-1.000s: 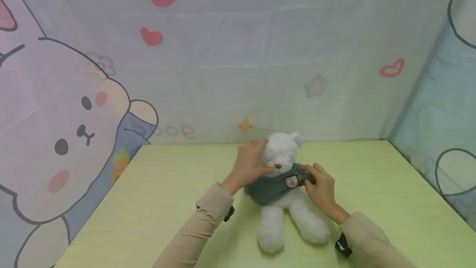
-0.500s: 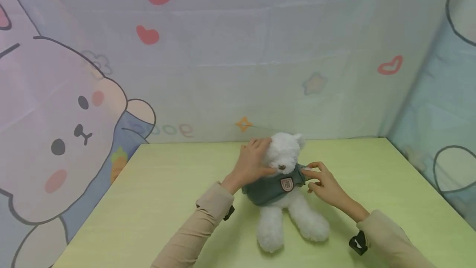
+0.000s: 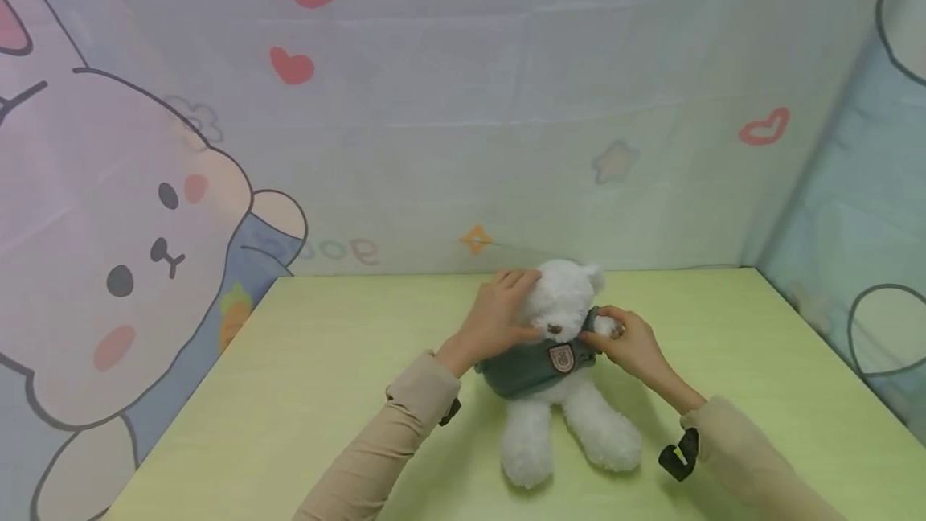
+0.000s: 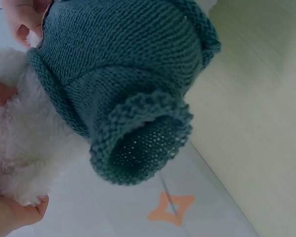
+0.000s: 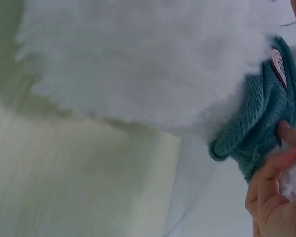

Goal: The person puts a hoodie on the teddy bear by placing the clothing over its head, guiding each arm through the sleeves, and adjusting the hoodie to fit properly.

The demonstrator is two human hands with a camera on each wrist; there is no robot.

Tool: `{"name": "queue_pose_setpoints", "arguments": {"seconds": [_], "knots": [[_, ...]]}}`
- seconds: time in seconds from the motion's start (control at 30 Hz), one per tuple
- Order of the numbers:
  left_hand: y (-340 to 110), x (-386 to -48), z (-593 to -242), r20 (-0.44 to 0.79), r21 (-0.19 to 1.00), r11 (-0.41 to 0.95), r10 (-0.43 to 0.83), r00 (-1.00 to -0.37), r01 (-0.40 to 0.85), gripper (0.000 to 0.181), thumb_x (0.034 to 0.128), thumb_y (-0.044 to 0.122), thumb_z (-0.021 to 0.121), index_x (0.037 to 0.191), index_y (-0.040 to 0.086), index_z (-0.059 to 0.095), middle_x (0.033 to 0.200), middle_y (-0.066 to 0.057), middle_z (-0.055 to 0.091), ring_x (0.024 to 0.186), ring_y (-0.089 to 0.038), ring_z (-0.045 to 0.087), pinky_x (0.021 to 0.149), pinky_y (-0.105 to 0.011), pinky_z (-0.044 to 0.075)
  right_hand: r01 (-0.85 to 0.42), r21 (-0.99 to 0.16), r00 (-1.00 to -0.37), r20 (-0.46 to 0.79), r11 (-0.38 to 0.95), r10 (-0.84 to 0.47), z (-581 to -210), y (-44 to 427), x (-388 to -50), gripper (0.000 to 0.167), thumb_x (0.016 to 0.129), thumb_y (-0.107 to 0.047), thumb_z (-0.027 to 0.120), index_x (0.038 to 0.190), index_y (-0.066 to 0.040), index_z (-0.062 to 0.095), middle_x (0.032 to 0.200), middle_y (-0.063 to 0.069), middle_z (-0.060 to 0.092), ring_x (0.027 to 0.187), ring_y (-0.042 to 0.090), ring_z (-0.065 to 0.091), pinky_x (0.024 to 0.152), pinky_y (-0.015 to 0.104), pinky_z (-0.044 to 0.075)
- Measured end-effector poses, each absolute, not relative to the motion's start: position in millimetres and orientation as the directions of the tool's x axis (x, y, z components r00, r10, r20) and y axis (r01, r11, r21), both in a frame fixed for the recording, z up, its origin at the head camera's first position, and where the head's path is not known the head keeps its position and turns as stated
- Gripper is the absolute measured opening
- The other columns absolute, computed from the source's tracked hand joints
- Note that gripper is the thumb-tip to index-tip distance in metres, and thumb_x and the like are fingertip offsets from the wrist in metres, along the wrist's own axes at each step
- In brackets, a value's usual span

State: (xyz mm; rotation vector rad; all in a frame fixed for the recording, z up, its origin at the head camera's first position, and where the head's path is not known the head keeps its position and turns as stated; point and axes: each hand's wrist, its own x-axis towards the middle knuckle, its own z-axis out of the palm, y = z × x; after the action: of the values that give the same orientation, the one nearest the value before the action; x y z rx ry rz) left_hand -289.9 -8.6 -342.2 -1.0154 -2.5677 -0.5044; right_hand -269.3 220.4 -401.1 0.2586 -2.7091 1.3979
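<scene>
A white plush teddy bear (image 3: 560, 296) sits on the table, facing the head camera. It wears a green knitted sweater (image 3: 524, 368) with a shield-shaped patch (image 3: 561, 358). My left hand (image 3: 499, 316) holds the side of the bear's head, thumb near the muzzle and fingers toward the top. In the left wrist view one sweater sleeve (image 4: 143, 143) gapes, with no paw showing in its cuff. My right hand (image 3: 637, 348) pinches the other sleeve beside a white paw (image 3: 606, 328). In the right wrist view its fingers (image 5: 266, 192) lie along the bunched knit, partly out of frame.
The bear rests on a yellow-green table (image 3: 347, 360). A printed cloth (image 3: 434, 103) with hearts and a large cartoon rabbit hangs behind the table's back edge. Another printed cloth (image 3: 868, 207) borders the right side.
My right hand has shifted its fingers from the sleeve's end to nearer the bear's neck, and the white paw now shows in the cuff. My left hand stays on the head, which moved slightly right.
</scene>
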Motion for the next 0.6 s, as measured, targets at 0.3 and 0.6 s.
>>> {"name": "queue_pose_setpoints", "arguments": {"seconds": [0.3, 0.6], "knots": [[-11, -290, -342, 0.425, 0.169, 0.687, 0.596, -0.681, 0.707, 0.072, 0.0698, 0.029, 0.075, 0.131, 0.010, 0.041, 0.127, -0.005, 0.048, 0.117, -0.021, 0.042, 0.094, -0.038, 0.039, 0.024, -0.959, -0.954, -0.106, 0.281, -0.280, -391, 228, -273, 0.059, 0.093, -0.019, 0.042, 0.132, 0.019, 0.018, 0.131, 0.036, 0.028, 0.103, 0.026, 0.054, 0.089, 0.036, 0.046], [-12, -286, -346, 0.416, 0.252, 0.708, 0.536, -0.735, 0.659, 0.080, 0.0691, 0.032, 0.075, 0.135, 0.014, 0.034, 0.134, -0.012, 0.037, 0.116, -0.030, 0.037, 0.093, -0.044, 0.037, -0.036, -0.853, -0.989, -0.046, 0.520, -0.143, -397, 217, -276, 0.035, 0.081, -0.029, 0.063, 0.097, -0.003, 0.048, 0.076, 0.003, 0.051, 0.059, 0.012, 0.045, 0.057, 0.033, 0.044]]}}
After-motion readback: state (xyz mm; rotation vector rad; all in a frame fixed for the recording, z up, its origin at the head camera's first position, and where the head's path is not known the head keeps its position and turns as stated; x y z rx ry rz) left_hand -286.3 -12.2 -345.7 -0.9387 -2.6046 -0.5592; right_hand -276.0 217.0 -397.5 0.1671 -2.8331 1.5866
